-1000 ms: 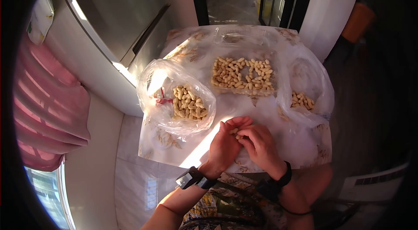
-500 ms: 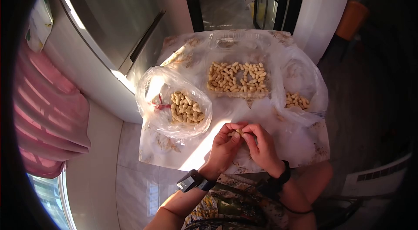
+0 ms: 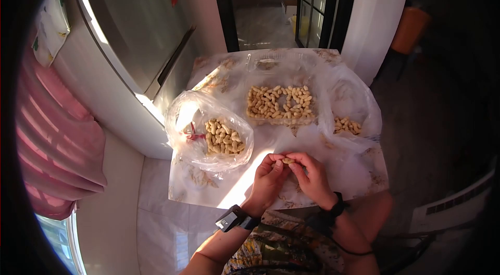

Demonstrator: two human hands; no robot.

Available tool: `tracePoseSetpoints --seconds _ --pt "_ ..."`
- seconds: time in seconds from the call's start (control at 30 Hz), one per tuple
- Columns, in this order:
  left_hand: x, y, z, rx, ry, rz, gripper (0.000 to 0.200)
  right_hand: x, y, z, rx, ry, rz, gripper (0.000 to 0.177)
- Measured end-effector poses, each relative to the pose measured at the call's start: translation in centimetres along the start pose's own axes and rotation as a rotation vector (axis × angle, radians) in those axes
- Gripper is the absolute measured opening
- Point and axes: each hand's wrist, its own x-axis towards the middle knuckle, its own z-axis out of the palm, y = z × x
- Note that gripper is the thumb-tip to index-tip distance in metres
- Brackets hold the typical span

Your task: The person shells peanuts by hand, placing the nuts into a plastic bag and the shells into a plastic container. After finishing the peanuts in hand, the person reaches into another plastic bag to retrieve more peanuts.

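Note:
Near the table's front edge, my left hand and my right hand meet fingertip to fingertip. Between them they pinch one peanut, its shell partly covered by the fingers. A clear plastic box of peanuts lies beyond the hands with its lid raised at the back. On the left, an open plastic bag holds more peanuts and has a red tie. Another plastic bag on the right has a smaller pile of peanuts inside.
The table has a patterned cover with a bright sunlight stripe. A large grey appliance with a dark handle stands at the left, beside a pink curtain. Behind the table is a black-framed doorway; an orange object stands at the right.
The view has tilted up slightly, showing more of the room beyond the doorway. Both hands stay together, and the peanut between the fingertips is more visible.

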Motion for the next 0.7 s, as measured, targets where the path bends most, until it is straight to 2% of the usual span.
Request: tracePoseSetpoints --seconds 0.3,0.6,0.7 --pt "0.1 -0.1 0.0 0.014 -0.012 -0.008 0.015 -0.2 -0.1 0.2 -0.123 0.024 0.036 0.013" --pt "0.1 0.1 0.1 0.022 -0.008 -0.028 0.017 -0.7 0.7 0.5 -0.034 0.027 0.041 0.018" --pt "0.1 0.2 0.4 0.018 -0.031 -0.008 0.017 -0.7 0.5 0.2 -0.107 0.065 -0.036 0.018"
